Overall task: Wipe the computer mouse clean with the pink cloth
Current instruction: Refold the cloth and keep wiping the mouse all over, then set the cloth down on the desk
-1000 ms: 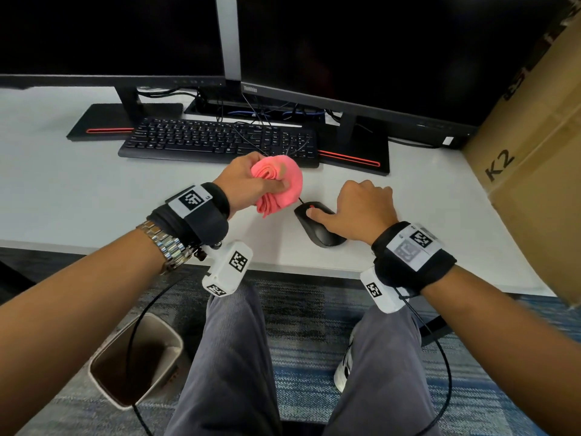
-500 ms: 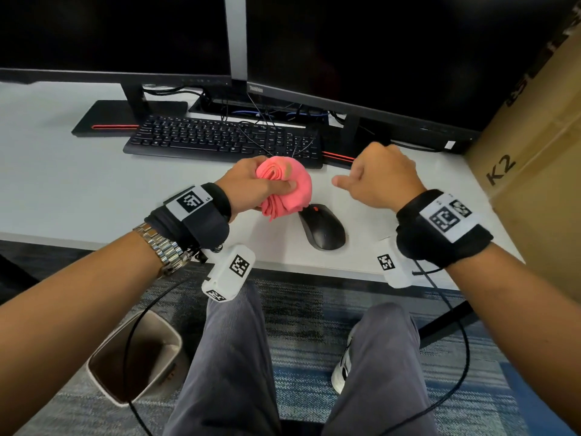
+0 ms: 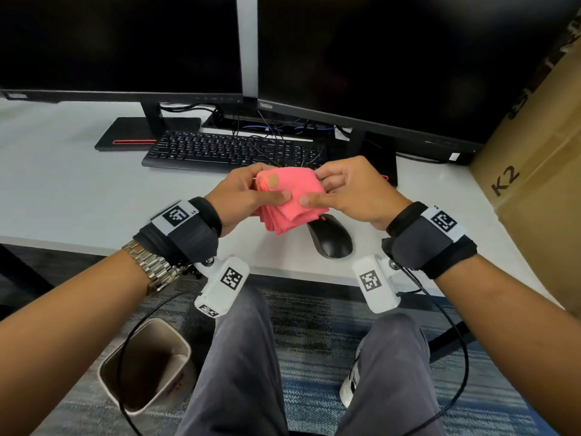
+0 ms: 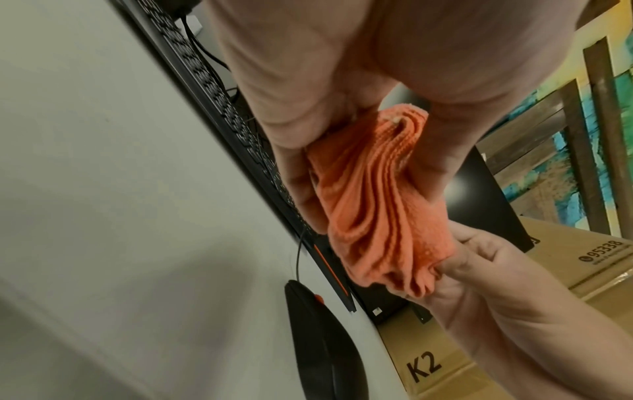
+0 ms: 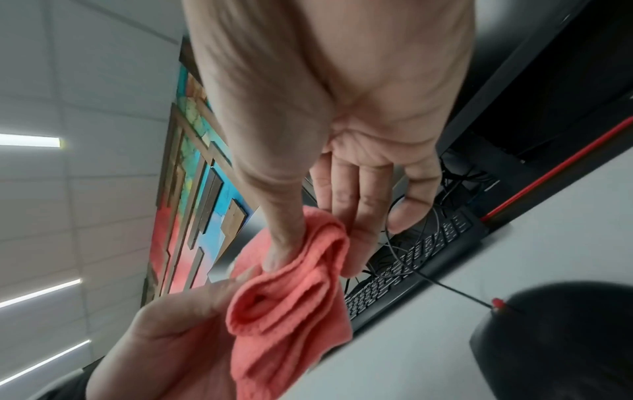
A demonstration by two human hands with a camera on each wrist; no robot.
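Note:
The folded pink cloth (image 3: 290, 199) (image 4: 377, 211) (image 5: 291, 305) hangs in the air between both hands, just above the desk. My left hand (image 3: 248, 196) grips its left side, fingers and thumb curled round the bunched folds. On its right edge my right hand (image 3: 342, 191) pinches it between thumb and fingers (image 5: 352, 216). The black wired mouse (image 3: 330, 236) (image 4: 325, 346) (image 5: 555, 341) lies untouched on the white desk (image 3: 78, 199), below and slightly right of the cloth, near the front edge.
A black keyboard (image 3: 232, 151) lies behind the hands, with two dark monitors (image 3: 377, 58) on stands behind it and loose cables between. A tall cardboard box (image 3: 534, 184) stands at the desk's right. On the floor at left, under the desk edge, stands a waste bin (image 3: 147, 366).
My right hand left the mouse, rose and came across to the cloth, which it now pinches. The left hand lifted the cloth slightly and to the right.

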